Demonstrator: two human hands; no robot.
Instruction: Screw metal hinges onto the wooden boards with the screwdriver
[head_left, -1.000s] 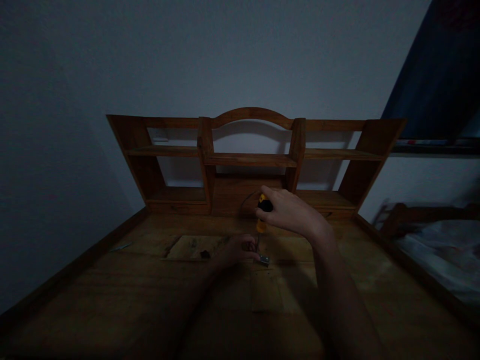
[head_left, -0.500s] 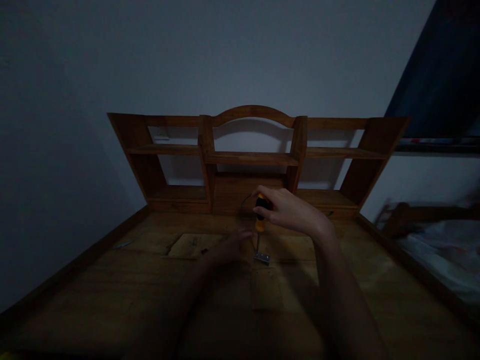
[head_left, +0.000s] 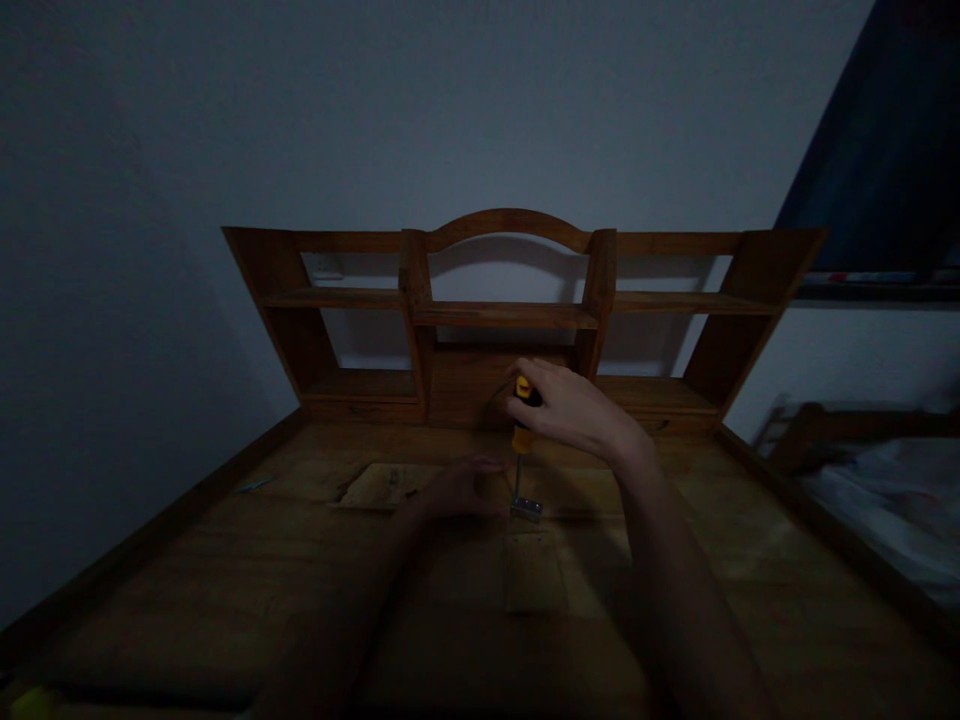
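Observation:
My right hand [head_left: 566,405] is wrapped round the yellow and black handle of a screwdriver [head_left: 521,440]. The screwdriver stands nearly upright, its shaft running down to a small metal hinge or bracket [head_left: 528,509] on the wooden desktop. Just left of the shaft is my left hand [head_left: 465,487], thumb and fingers apart in a loose curve, with nothing visible between them. Whether its thumb touches the bracket I cannot tell in the dim light. Pale patches [head_left: 379,486] mark the wood to the left, and another lighter patch [head_left: 534,575] lies in front of the bracket.
A wooden shelf unit [head_left: 514,316] stands at the back of the desktop [head_left: 225,570] against the wall. A small light-coloured item [head_left: 253,486] lies at the left. Something yellow [head_left: 31,703] shows at the lower left corner. Raised wooden edges run along both sides.
My right hand has shifted slightly upward on the screwdriver and its grip has turned a little. My left hand is slightly higher, its thumb nearer the bracket. The view has moved slightly.

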